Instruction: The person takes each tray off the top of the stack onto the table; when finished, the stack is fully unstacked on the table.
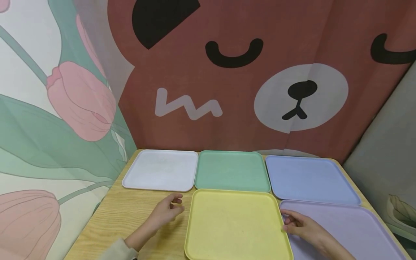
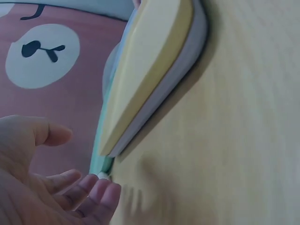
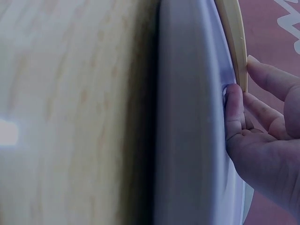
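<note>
A yellow tray (image 1: 240, 225) lies at the front middle of the wooden table. My right hand (image 1: 305, 231) is at its right rim, thumb and fingertips on the edge; in the right wrist view this hand (image 3: 267, 126) pinches the yellow rim (image 3: 236, 47) beside the purple tray (image 3: 187, 117). My left hand (image 1: 165, 213) hovers left of the yellow tray, apart from it, fingers loosely bent and holding nothing. In the left wrist view, the left hand (image 2: 61, 183) has its fingers spread. A greyish-lavender band (image 2: 197, 37) runs beneath the yellow rim; whether it is another tray I cannot tell.
Along the back stand a white tray (image 1: 162, 169), a green tray (image 1: 232, 171) and a blue tray (image 1: 315, 178). The purple tray (image 1: 341, 229) lies at the front right. Wooden tabletop (image 1: 113, 213) shows at left. Behind hangs a printed bear cloth (image 1: 237, 90).
</note>
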Available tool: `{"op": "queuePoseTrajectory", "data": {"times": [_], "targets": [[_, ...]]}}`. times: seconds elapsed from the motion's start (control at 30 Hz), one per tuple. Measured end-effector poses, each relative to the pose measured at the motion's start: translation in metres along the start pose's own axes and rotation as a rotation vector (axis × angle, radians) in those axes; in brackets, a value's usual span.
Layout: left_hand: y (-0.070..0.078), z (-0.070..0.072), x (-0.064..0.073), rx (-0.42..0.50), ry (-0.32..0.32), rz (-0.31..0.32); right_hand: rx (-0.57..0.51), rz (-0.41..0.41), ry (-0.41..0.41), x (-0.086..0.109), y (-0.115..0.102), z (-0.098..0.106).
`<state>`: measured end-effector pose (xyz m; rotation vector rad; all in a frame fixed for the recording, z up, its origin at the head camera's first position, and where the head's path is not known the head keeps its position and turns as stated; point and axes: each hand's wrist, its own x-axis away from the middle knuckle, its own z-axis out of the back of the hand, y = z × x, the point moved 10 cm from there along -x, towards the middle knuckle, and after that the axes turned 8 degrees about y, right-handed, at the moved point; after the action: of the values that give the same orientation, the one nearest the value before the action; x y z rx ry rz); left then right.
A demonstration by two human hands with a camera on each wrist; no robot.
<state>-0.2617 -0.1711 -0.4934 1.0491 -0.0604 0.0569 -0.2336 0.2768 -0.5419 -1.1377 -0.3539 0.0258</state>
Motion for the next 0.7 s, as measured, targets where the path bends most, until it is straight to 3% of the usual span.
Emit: {"op": "queuePoseTrajectory", "data": {"times": [0.47, 0.7], "targets": [[-0.008, -0.034, 0.012, 0.125, -0.096, -0.018, -0.019, 0.0, -0.016, 0.0, 0.003, 0.001], [-0.011, -0.043, 0.013, 0.086, -0.12, -0.039, -0.036, 0.041, -0.02, 0.001, 0.0, -0.001]]}}
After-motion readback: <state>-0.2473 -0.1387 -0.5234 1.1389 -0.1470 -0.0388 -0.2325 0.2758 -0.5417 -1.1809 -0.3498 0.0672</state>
